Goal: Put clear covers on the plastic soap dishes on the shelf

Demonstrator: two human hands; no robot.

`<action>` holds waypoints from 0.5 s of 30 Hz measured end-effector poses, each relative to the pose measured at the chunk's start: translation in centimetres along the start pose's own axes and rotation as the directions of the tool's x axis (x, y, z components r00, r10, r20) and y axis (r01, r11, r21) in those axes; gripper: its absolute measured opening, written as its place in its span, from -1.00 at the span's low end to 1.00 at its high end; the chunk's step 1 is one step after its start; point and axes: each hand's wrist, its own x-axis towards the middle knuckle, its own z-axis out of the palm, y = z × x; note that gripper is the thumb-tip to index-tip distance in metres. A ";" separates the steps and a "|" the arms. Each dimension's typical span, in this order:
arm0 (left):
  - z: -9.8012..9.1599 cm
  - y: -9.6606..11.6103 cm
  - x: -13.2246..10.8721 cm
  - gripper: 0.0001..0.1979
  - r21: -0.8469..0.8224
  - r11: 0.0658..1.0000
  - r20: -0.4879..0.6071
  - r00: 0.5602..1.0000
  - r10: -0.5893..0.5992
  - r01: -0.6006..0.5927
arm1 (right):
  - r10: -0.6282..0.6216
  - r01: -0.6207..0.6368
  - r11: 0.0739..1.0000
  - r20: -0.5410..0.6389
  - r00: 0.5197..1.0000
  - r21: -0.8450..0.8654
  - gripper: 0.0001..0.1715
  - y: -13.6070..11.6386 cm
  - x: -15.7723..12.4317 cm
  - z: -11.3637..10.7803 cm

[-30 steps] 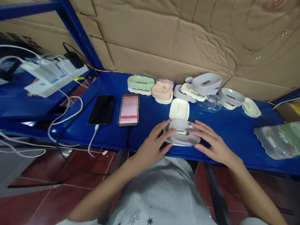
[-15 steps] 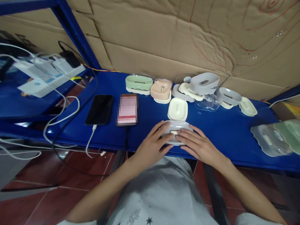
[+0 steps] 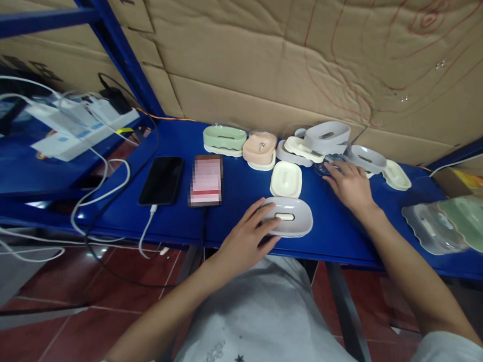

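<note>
A grey oval soap dish [image 3: 301, 213] with a slot in its middle lies near the table's front edge, a pale piece showing in the slot. My left hand [image 3: 247, 237] grips its left side, fingers over the rim and thumb at the front. Farther back on the right, my right hand [image 3: 352, 189] reaches over a clear plastic cover [image 3: 323, 169], fingers apart and bent down onto it. The hand hides much of that cover. Just behind the grey dish sits a small cream tray [image 3: 286, 180].
Along the cardboard wall stand a green soap dish [image 3: 225, 139], a peach one [image 3: 260, 147] and several grey and cream pieces. Two phones, one a black phone [image 3: 161, 180], lie left. Clear-covered dishes [image 3: 433, 228] sit at the right; a power strip [image 3: 83, 137] is far left.
My right hand has left the grey soap dish and moved back and right to the clear plastic cover. My left hand stays at the dish, now more exposed.
</note>
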 end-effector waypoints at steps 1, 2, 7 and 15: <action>0.0 0.0 0.0 -0.67 -0.004 1.000 0.001 1.000 -0.001 0.001 | 0.016 -0.014 0.999 -0.049 0.999 0.050 -0.51 0.1 -0.3 -0.4; -0.1 0.1 0.0 -0.67 -0.010 1.000 0.001 1.000 -0.002 0.002 | 0.036 -0.025 0.994 -0.103 0.994 0.110 -0.51 0.1 -0.9 -1.1; -0.3 0.1 0.0 -0.69 -0.062 0.998 -0.010 1.000 0.012 -0.012 | 0.056 0.015 0.921 -0.171 0.984 0.388 -0.52 -1.2 -6.3 -4.3; -0.3 0.0 0.0 -0.69 -0.153 0.987 0.028 0.999 0.046 -0.041 | 0.046 -0.008 0.885 -0.069 0.997 0.466 -0.45 -3.7 -12.6 -2.9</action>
